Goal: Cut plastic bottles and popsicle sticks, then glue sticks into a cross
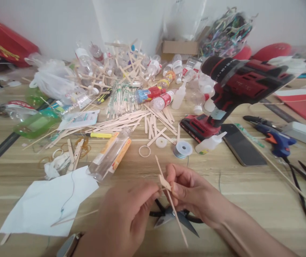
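Observation:
A small flat piece of wood (pixel 164 182) with slanted ends is between my two hands, and a thin wooden stick (pixel 178 222) runs across it, slanting down to the right. My right hand (pixel 192 191) pinches the piece from the right with thumb and forefinger. From the left, the closed fingertips of my left hand (pixel 131 208) meet its other edge; exactly what they grip there is partly hidden. Black-handled scissors (pixel 187 224) lie on the table under my hands, partly covered by them.
A red and black cordless drill (pixel 245 82) stands at right, beside a phone (pixel 244 144) and a blue glue gun (pixel 275 139). Craft sticks (pixel 126 119) and plastic bottles crowd the back. A clear bottle (pixel 110 155), thread spool (pixel 182 149) and white paper (pixel 48 203) lie nearer.

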### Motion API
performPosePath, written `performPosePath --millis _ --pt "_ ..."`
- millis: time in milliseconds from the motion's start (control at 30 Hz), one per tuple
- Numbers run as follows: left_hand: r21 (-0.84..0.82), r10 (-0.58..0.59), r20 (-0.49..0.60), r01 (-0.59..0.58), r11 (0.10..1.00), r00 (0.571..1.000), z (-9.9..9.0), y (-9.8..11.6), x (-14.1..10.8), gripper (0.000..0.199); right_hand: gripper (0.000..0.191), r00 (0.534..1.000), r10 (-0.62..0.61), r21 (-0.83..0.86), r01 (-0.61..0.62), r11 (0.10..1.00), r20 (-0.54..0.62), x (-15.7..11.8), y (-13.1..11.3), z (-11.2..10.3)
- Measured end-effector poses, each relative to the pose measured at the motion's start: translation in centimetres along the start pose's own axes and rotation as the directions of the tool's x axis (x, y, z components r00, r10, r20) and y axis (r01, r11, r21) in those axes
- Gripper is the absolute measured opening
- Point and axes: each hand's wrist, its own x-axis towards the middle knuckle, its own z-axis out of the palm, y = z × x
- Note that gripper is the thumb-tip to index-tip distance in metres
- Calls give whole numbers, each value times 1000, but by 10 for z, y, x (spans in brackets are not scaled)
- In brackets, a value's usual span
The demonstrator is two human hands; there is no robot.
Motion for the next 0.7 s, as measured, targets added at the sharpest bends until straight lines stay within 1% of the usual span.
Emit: performPosePath --millis 133,233,367,433,500,567,700 --pt "-47 16 40 -14 999 999 -4 1 2 28 38 1000 8 22 -8 1000 21 2 2 -2" --pt "-22 27 56 -26 999 998 -4 -1 1 28 36 998 9 58 -13 998 59 3 5 -3" --pt "30 9 90 -12 999 996 -2 -3 -1 29 35 988 67 116 -84 990 142 5 9 -4" --pt "18 9 114 -11 1000 993 -2 -2 -1 28 36 982 93 131 -115 985 163 5 11 -3" --pt "5 20 115 -21 1000 993 -2 -1 0 28 36 980 102 135 -126 983 172 5 13 -2" --pt "10 32 88 -33 999 996 -2 1 1 28 36 982 78 136 -102 985 169 4 13 -2" --pt "71 61 36 -63 995 998 -3 2 4 26 34 992 3 102 -16 995 122 3 11 2"
